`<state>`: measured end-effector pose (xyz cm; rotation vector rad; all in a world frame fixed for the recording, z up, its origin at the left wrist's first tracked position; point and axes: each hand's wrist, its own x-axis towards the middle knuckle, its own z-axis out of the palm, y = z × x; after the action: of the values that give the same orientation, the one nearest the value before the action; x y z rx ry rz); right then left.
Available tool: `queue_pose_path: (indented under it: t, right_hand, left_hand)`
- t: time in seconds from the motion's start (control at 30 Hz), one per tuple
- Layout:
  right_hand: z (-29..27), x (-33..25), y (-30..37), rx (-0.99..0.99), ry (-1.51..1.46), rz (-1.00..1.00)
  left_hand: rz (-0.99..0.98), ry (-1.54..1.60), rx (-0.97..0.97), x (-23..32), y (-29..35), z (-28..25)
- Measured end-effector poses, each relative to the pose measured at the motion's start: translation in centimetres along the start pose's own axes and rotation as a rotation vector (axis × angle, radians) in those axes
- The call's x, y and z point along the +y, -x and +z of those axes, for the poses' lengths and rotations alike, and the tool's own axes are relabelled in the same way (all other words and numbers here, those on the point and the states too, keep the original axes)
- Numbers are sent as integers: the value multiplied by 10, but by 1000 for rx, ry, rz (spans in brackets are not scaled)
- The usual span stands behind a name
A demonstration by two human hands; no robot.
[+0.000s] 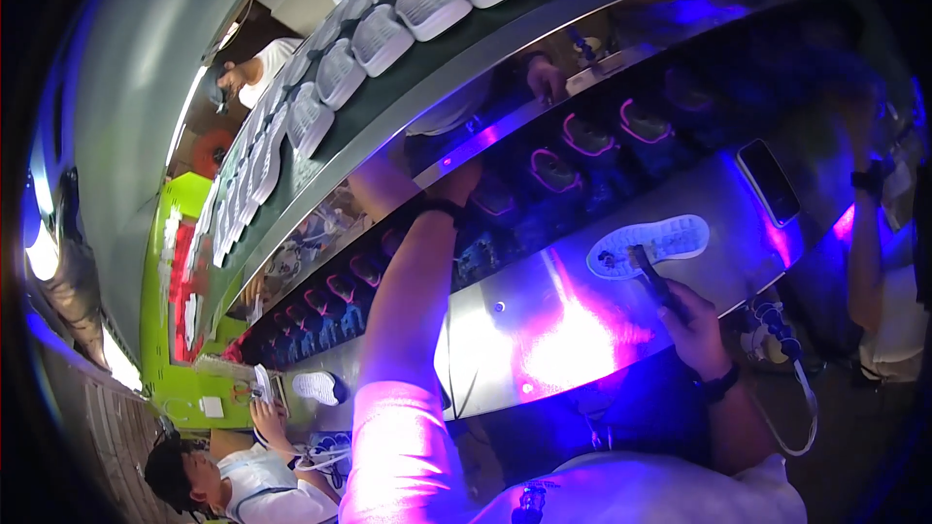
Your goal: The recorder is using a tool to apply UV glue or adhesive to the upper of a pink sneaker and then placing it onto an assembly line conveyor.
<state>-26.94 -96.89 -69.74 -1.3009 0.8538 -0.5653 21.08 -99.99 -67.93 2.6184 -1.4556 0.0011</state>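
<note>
My right hand [697,335] is closed around the dark handle of a brush [657,283]. The brush's tip meets a white shoe sole [670,236], which lies flat on the metal worktop [505,306]. Dark marks show on the sole beside the tip. My left arm stretches far forward over the worktop to a row of dark shoe uppers with glowing pink collar edges. Beyond its wristband, my left hand [464,184] is among these shoe uppers [555,171]; its fingers are too dark and hidden to make out.
A dark phone [768,182] lies right of the sole. White soles [432,5] line an upper belt. A clear hose [811,417] hangs at the worktop's right edge. One co-worker [257,485] handles a sole at lower left; another person's arm [864,252] is at right. More people stand across the line.
</note>
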Motion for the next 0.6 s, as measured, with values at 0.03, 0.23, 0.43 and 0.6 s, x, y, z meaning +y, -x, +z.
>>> queue_pose_path:
  t: [0.03,0.23,0.43,0.6]
  right_hand:
    - [1,6,0,-1,-35,4]
    - [-7,14,0,12,48,-58]
    - [-19,-15,-2,-106,-240,167]
    - [-8,-30,17,-93,-98,64]
  left_hand:
    - [-100,-58,-49,-3,-6,24]
    - [-177,207,-636,-26,9,28]
    - [256,-25,-641,83,186,-98]
    - [684,-317,-376,127,308,-84]
